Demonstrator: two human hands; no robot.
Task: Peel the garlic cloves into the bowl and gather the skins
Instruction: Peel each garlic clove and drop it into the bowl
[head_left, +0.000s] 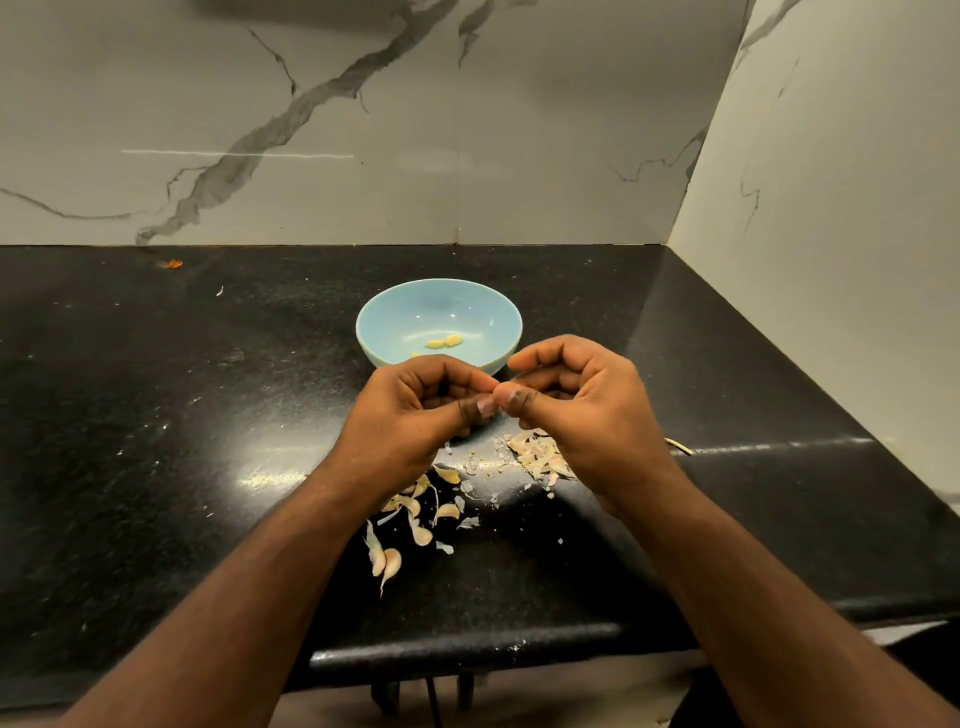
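Left hand (415, 402) and right hand (574, 400): fingers curled, thumbs meeting, pinching one clove (488, 404) just before the bowl (387, 317). Peeled cloves (444, 341) in bowl. Skins (537, 457) and unpeeled cloves (410, 525) on counter (156, 415) below hands.

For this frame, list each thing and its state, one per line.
Bowl: upright, holds a few peeled cloves.
Unpeeled cloves: loose on the counter.
Skins: loose pile by the right hand.
Left hand: pinching something small with the right; item unclear.
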